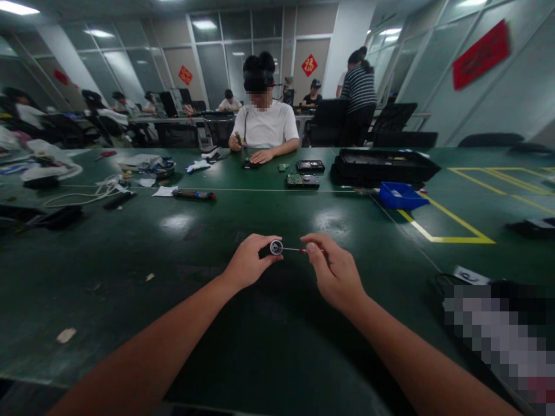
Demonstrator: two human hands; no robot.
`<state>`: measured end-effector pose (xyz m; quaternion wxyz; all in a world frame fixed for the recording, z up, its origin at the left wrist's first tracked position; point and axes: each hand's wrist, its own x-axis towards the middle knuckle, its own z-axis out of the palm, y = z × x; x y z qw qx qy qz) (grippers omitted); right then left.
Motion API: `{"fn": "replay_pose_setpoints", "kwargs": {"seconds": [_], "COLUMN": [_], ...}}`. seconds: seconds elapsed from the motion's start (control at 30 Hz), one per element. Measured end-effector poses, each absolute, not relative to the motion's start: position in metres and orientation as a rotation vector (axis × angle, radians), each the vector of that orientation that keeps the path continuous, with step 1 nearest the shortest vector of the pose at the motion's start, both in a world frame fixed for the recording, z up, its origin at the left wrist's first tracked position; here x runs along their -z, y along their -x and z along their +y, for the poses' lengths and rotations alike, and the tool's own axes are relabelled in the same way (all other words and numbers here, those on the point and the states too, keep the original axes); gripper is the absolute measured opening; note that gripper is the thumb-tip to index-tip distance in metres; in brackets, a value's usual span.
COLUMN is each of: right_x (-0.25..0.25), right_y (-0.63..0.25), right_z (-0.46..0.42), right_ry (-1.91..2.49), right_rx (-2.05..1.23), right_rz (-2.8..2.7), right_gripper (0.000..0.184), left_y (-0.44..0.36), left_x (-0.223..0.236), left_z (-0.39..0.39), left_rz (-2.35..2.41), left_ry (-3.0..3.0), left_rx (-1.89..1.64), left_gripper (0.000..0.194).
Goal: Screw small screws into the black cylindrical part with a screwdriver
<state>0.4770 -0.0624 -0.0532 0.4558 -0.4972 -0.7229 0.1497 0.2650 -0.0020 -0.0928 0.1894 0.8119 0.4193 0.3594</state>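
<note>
Between the thumb and fingers of my left hand (251, 261) is a small round part (276, 248) with a pale metal rim and a dark inside, its face turned towards me. My right hand (336, 267) is closed around a thin screwdriver (291, 249) with a reddish handle, mostly hidden by the fingers. The screwdriver's shaft points left, and its tip reaches the rim of the round part; whether it touches I cannot tell. Both hands are held above the green table (199, 254), near its middle.
Across the table a person (265, 127) works with a tool on a small dark object. Near them are circuit-board units (302, 181), a black case (384, 169) and a blue tray (401, 196). A dark pen-shaped tool (193, 195) and white cable (89, 195) lie left.
</note>
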Motion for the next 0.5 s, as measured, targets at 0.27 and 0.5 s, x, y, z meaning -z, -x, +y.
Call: {"fn": "replay_pose_setpoints", "kwargs": {"seconds": [0.27, 0.5], "right_x": [0.07, 0.067], "right_y": [-0.473, -0.479], "right_z": [-0.043, -0.035], "right_ry": [1.066, 0.964], "right_rx": [-0.897, -1.168], "right_rz": [-1.123, -0.848], "right_gripper": [0.026, 0.023], "left_y": [-0.266, -0.264], "left_x": [0.092, 0.09], "left_z": [-0.003, -0.001], "left_rz": [1.139, 1.181], "left_ry": [-2.292, -2.313], "left_rx": [-1.025, -1.038], "left_gripper": [0.041, 0.04]}}
